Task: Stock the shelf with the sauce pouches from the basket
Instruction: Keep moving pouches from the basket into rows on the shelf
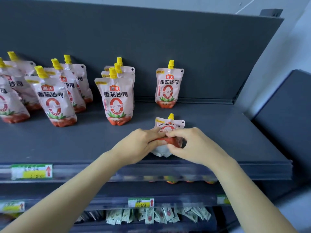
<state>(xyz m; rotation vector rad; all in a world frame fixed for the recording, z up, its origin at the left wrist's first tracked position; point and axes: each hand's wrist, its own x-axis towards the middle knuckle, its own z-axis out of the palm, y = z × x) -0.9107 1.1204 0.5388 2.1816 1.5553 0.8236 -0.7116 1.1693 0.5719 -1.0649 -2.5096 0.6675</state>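
Note:
A pink sauce pouch (170, 125) with a yellow cap sits near the front right of the dark shelf (227, 132), leaning back. My left hand (139, 145) and my right hand (191, 145) both grip its red and white base from either side. Behind it one pouch (169, 86) stands upright against the back panel. A row of three pouches (117, 98) stands at the centre. Several more pouches (55, 96) are grouped at the left. The basket is out of view.
The shelf's right end (286, 163) stops beside a dark side panel (289, 111). Price tags (32, 171) sit on the front rail. Lower shelves hold round jars (170, 179) and small green and white sachets (151, 215).

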